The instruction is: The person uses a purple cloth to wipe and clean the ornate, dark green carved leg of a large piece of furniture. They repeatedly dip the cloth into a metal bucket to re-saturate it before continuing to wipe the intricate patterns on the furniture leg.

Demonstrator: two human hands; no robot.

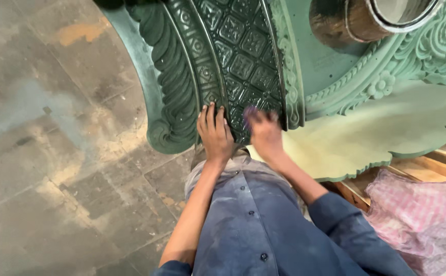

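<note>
- While the left hand (pixel 215 132) lies flat with its fingers spread on the dark green carved panel (pixel 233 56), it grips nothing; the palm presses on the panel's lower edge, just beside the curled leaf border (pixel 174 97)
- Blurred as it is, the right hand (pixel 265 134) rests on the same lower edge, close to the left hand; its fingers are curled about a small purplish piece (pixel 250 113), what kind of thing I cannot tell
- Beyond the right hand, the paler green carved board (pixel 386 128) with a scalloped rim and floral relief spreads out to the right, touching the dark panel's beaded strip
- Above, a brown cylinder with a white rim (pixel 366 18) sits on the pale board
- Low at the right, a pink checked cloth (pixel 422 214) lies beside wooden boards (pixel 437 163); grey stone floor (pixel 54 153) fills the left
</note>
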